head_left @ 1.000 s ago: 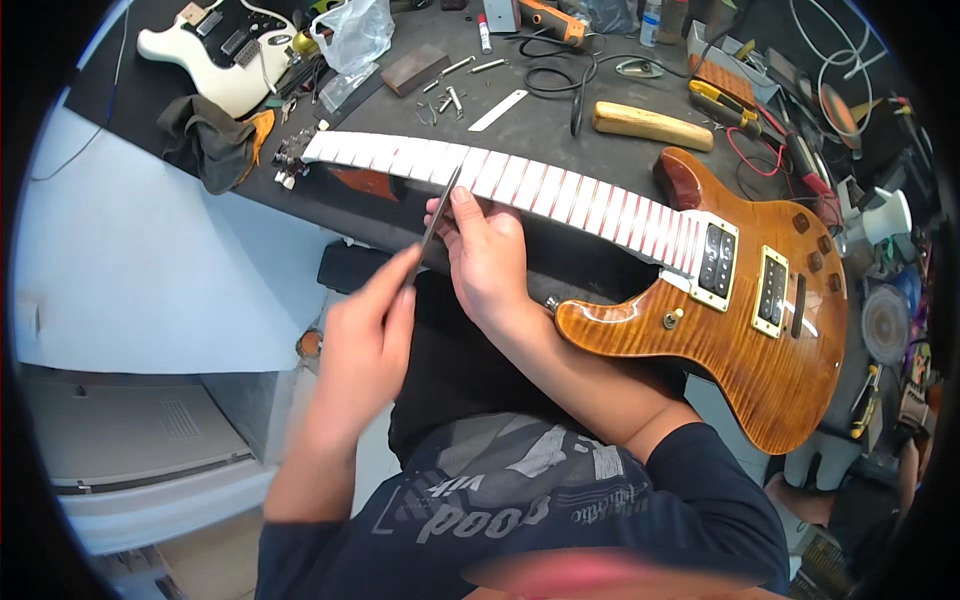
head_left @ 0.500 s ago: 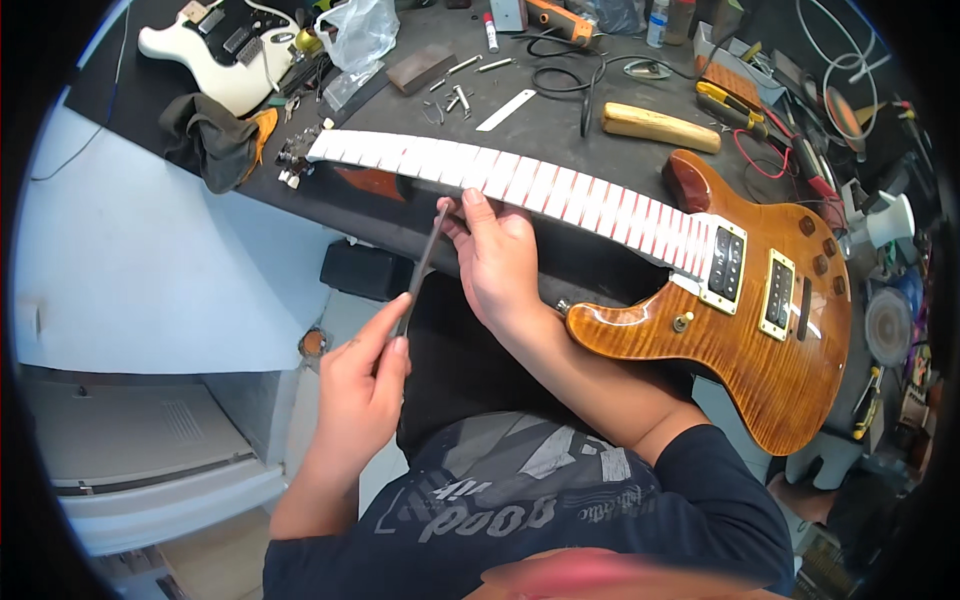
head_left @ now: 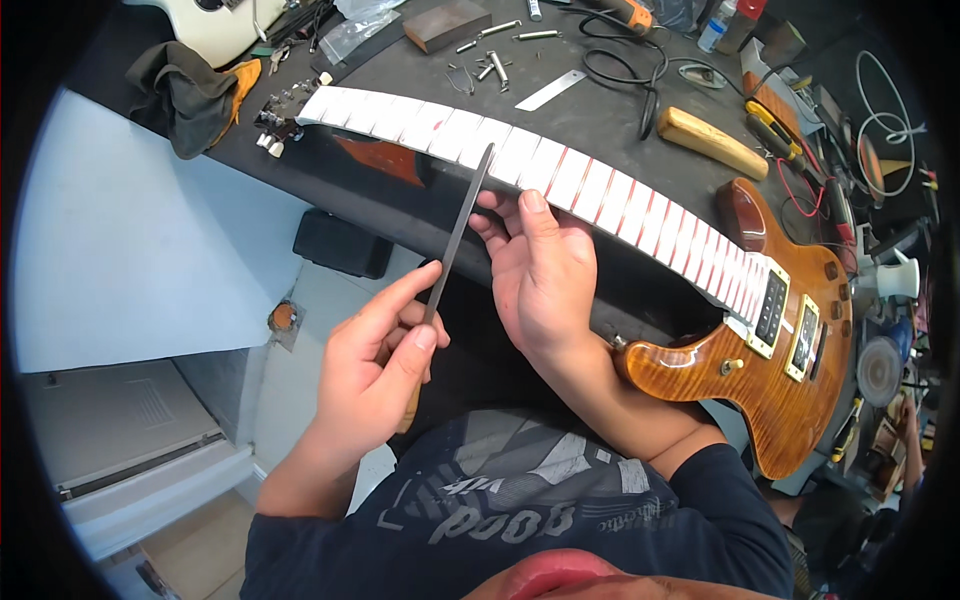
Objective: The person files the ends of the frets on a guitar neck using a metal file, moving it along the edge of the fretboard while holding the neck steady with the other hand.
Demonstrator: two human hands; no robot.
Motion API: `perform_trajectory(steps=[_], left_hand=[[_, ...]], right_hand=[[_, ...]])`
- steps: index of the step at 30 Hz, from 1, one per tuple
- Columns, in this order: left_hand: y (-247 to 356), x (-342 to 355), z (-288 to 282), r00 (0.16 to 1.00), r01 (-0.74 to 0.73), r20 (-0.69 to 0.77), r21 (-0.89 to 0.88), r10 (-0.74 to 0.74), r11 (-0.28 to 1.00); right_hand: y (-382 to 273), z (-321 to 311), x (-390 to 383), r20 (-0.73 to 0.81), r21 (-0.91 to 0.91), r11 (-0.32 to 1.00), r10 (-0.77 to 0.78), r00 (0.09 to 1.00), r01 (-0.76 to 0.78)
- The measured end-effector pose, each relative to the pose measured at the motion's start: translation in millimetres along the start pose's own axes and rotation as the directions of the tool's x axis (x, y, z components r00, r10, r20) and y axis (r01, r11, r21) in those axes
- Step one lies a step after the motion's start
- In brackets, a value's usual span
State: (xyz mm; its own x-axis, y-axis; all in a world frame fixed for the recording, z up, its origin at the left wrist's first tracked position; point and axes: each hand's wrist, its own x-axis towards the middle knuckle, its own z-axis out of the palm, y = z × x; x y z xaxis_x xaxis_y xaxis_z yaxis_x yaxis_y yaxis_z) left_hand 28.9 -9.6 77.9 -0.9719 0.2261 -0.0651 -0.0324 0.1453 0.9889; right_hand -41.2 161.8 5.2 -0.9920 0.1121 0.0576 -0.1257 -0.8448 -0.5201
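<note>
My left hand grips a long dark file with a wooden handle, its tip raised over the neck of an amber flame-topped electric guitar. White masking covers the fretboard, with red-marked frets showing between strips. My right hand holds the neck from below, palm up, thumb at its near edge and fingers curled beneath. The headstock with tuners lies at the left, the body at the right. Whether the file touches the fretboard, I cannot tell.
The dark bench holds a white guitar body, dark cloth, metal block, springs, steel strip, yellow wooden block, cables and tools. Another person's arm shows at far right. A white panel stands lower left.
My left hand has moved right and raised the file's tip over the neck. My right hand sits slightly further right. The whole view has shifted, with the headstock higher in it.
</note>
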Motion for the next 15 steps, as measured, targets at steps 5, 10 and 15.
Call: perform_trajectory(steps=[5,10,15], left_hand=[[-3.2,-0.6,-8.9,0.997,-0.033,0.071,-0.100,0.040,0.994],[-2.9,-5.8,-5.3,0.994,-0.030,0.104,-0.022,0.032,0.999],[14.3,13.3,7.8,0.986,-0.168,0.063,0.291,0.156,0.942]], right_hand=[[-4.6,4.5,-1.5,-0.010,-0.019,1.000,0.009,1.000,-0.009],[-5.8,4.5,-3.5,-0.001,-0.039,0.999,-0.004,1.000,0.004],[0.0,1.8,-1.3,0.015,-0.027,1.000,-0.008,1.000,0.008]])
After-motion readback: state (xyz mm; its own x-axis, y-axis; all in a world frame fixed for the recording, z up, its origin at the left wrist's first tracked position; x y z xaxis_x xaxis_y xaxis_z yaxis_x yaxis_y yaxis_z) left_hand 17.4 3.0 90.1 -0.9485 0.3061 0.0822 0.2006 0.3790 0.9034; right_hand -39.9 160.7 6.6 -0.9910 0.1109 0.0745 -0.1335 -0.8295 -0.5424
